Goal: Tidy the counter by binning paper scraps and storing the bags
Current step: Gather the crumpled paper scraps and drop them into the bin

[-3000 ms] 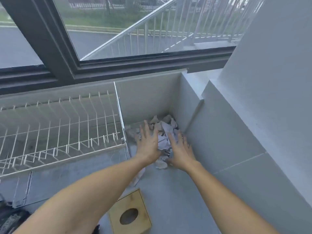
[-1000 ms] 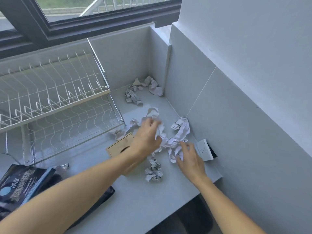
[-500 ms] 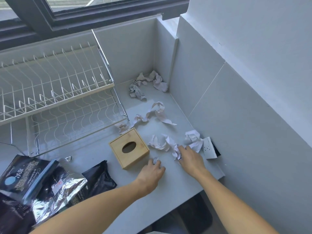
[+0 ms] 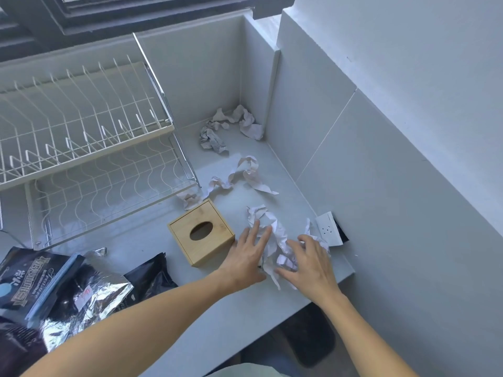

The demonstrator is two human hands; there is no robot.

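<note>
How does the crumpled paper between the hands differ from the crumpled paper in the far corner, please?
The crumpled white paper between the hands lies near the counter's front edge, beside the bamboo tissue box; the crumpled paper in the far corner sits against the wall. The near pile is touched by both hands; the far one lies untouched. Both are wrinkled, pale scraps.

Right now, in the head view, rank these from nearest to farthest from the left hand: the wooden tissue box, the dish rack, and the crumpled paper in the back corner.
From the left hand:
1. Wooden tissue box, right beside it on its left.
2. Crumpled paper in the back corner, far back by the wall.
3. Dish rack, back left; its near corner roughly ties with that paper.
</note>
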